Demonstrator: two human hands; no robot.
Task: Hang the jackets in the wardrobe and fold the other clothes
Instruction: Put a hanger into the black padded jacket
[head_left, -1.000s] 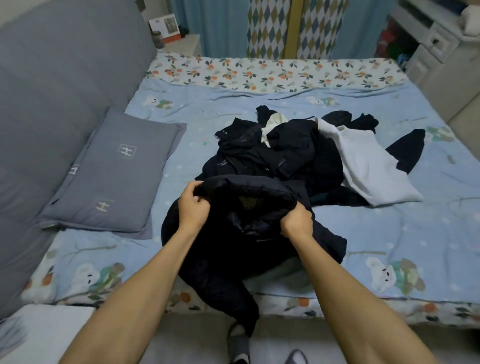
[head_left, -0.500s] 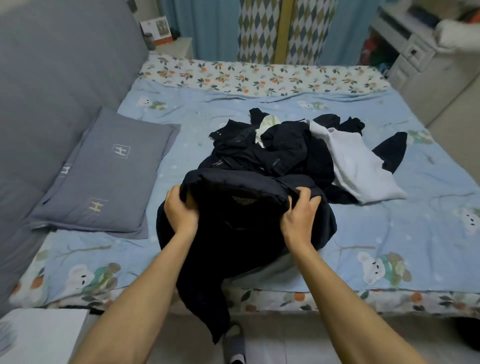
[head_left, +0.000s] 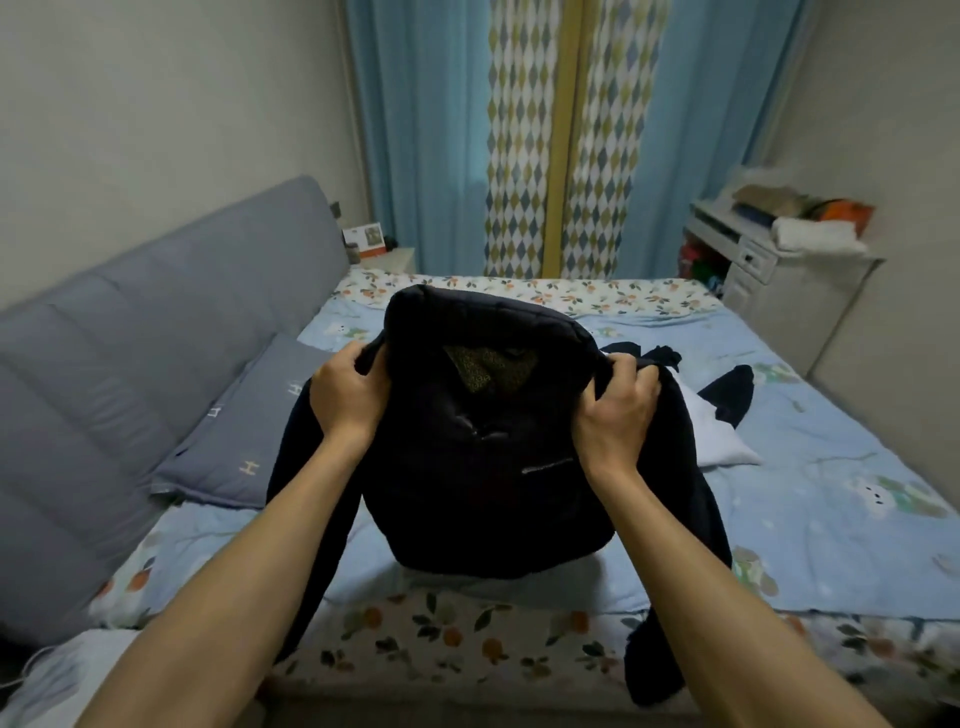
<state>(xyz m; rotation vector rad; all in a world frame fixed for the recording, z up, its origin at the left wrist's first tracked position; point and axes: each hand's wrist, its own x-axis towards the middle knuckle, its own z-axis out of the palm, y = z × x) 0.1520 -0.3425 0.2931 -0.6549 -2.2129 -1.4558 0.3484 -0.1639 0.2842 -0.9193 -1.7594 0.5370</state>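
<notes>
A dark navy padded jacket hangs in the air above the near edge of the bed, its collar up and lining facing me. My left hand grips its left shoulder and my right hand grips its right shoulder. Both sleeves dangle, one on each side. Behind the jacket, mostly hidden, lies the rest of the clothes pile: a white garment and a dark piece show at the right.
The bed has a light blue bear-print sheet. A grey pillow leans by the grey padded headboard on the left. Blue curtains hang behind, and a white cabinet with piled items stands at the right.
Both hands have lifted the jacket off the pile and up in front of me; the view has tilted up toward the curtains.
</notes>
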